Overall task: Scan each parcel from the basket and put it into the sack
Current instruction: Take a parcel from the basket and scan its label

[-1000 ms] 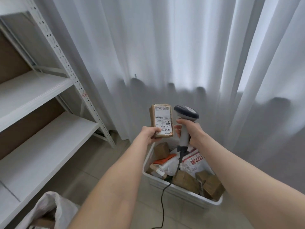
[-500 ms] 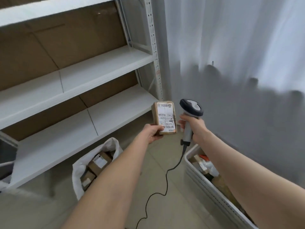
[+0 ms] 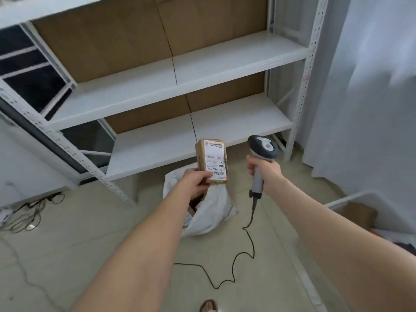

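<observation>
My left hand [image 3: 197,180] grips the bottom of a small brown cardboard parcel [image 3: 211,160] with a white shipping label facing me, held upright above the sack. The white sack [image 3: 211,212] stands open on the floor in front of the shelf, with parcels showing inside behind my left wrist. To the parcel's right, my right hand [image 3: 265,172] grips the handle of a grey barcode scanner [image 3: 263,149]; its black cable [image 3: 243,257] trails down over the floor. A corner of the white basket [image 3: 351,199] with parcels shows at the right edge.
A white metal shelf unit [image 3: 180,75] with brown backing fills the far side. A white curtain [image 3: 371,97] hangs at the right. Tangled black cables [image 3: 29,212] lie on the tiled floor at the left. A foot [image 3: 208,306] shows at the bottom.
The view has swung left from the basket to the shelf and sack. Both hands kept their hold; the parcel now hangs over the sack's mouth.
</observation>
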Motion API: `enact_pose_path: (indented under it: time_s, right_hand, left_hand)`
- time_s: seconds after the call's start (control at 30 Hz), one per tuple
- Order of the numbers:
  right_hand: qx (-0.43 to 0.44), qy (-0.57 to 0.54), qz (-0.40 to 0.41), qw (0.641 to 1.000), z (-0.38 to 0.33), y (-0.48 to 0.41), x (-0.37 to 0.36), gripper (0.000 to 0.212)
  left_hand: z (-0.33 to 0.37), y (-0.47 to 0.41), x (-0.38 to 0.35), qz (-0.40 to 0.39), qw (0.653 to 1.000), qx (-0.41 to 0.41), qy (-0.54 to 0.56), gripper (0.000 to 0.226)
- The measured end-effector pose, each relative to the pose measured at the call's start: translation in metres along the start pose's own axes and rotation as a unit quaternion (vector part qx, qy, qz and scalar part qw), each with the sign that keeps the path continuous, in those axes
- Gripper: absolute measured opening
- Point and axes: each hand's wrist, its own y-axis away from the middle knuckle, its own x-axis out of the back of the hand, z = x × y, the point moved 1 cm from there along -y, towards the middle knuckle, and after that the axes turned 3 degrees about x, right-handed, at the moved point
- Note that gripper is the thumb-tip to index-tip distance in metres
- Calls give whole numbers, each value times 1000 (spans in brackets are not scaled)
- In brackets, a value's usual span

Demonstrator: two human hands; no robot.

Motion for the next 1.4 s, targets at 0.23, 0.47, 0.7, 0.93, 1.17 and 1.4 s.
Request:
enact_pose_path:
  time_s: [0.23, 0.47, 0.7, 0.93, 1.17, 1.4]
  right_hand:
    - [-30, 32, 11, 999, 44, -34, -102, 16]
    - [-72, 64, 45, 994, 94, -80, -213, 15]
    - [-76, 50, 57, 994, 154, -136, -265, 20]
    - [-134, 76, 65, 986, 218, -213, -280, 17]
    - [-187, 95, 81, 974, 277, -271, -291, 37]
    - [-219, 76, 117, 966, 351, -326, -299, 45]
  left_hand:
    - [-1, -65, 94, -7, 999, 35, 24, 36]
    - [-5, -166, 190, -20, 998, 64, 1, 31]
    - [-21, -257, 227, -32, 993, 107, -26, 31]
    - [-45, -336, 221, -31, 990, 139, -9, 27]
    - [-87, -415, 215, -33, 983, 180, -31, 29]
    - [-146, -502, 212, -24, 967, 207, -143, 28]
